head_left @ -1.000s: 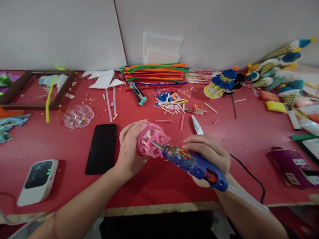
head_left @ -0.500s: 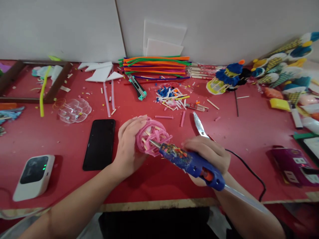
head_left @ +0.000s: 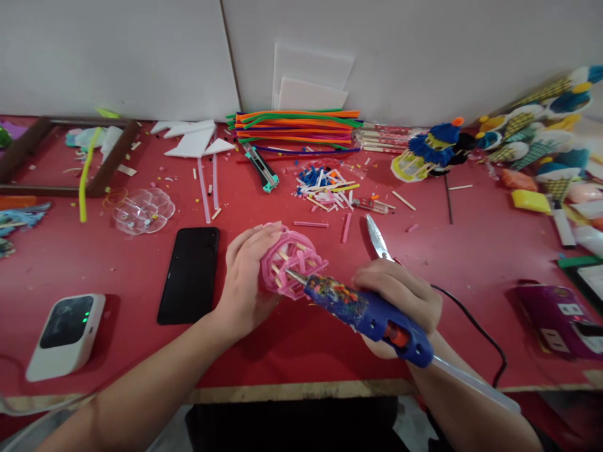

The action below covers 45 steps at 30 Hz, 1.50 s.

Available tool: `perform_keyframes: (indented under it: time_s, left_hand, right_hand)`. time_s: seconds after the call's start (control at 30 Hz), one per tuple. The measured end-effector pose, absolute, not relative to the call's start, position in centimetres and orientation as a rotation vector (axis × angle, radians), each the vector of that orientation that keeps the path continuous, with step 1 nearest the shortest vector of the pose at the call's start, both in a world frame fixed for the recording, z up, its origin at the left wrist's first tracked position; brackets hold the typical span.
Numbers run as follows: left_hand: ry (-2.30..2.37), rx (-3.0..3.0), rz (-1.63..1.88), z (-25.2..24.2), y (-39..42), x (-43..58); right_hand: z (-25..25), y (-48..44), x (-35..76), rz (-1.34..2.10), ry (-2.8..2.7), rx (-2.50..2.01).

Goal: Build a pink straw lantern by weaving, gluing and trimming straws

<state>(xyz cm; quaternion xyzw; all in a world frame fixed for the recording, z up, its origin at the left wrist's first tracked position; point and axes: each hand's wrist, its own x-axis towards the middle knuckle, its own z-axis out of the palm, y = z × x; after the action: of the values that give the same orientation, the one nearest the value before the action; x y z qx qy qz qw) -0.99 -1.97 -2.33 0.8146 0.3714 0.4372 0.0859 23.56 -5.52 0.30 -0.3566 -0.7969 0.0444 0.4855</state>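
Observation:
My left hand [head_left: 245,279] is wrapped round the left side of a small round pink craft piece [head_left: 308,243], built from fuzzy pink strips and pale wooden sticks. My right hand [head_left: 400,295] grips a blue hot glue gun [head_left: 367,311], its body smeared with dried coloured bits. The metal nozzle points left and lies over the pink piece; whether it touches cannot be made out. A clear glue stick [head_left: 475,383] juts from the gun's rear. Just beyond my right hand lie scissors [head_left: 378,238], their handles mostly hidden by it.
A black phone [head_left: 188,276] and a white device [head_left: 66,337] lie to the left. At the back are pipe cleaners [head_left: 296,129], a utility knife [head_left: 260,167] and a pile of cut sticks [head_left: 327,188]. A black cord [head_left: 475,326] runs on the right, near a purple box [head_left: 556,317].
The view has shifted slightly. Both hands stay on the same things, and the glue gun's nozzle has moved a little lower over the pink piece.

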Motion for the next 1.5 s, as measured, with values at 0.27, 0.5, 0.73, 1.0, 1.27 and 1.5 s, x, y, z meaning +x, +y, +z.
perform_keyframes:
  time_s: [0.27, 0.5, 0.73, 1.0, 1.27, 1.5]
  left_hand:
    - [1.113, 2.415, 1.294, -2.4, -2.0, -1.1]
    - [1.091, 2.433, 1.315, -2.1, -1.9, -1.1]
    - [1.127, 2.437, 1.342, -2.0, -1.8, -1.2]
    - [1.239, 2.325, 1.306, -1.8, -2.5, -1.3]
    - [1.247, 2.325, 1.347, -2.1, -2.3, -1.3]
    - [1.221, 2.367, 1.363, -2.1, -2.1, -1.4]
  right_hand:
    - [0.3, -5.3, 23.8, 0.082, -1.98, -0.852]
    - [0.3, -5.5, 24.2, 0.079, -2.01, -0.884]
    - [0.3, -5.7, 24.4, 0.09, -1.967, -0.889]
    - [0.6, -5.7, 24.2, 0.098, -1.947, -0.917]
    - [0.1, -6.0, 24.8, 0.146, -1.945, -0.964]
    - [0.2, -5.7, 24.2, 0.155, -1.888, -0.967]
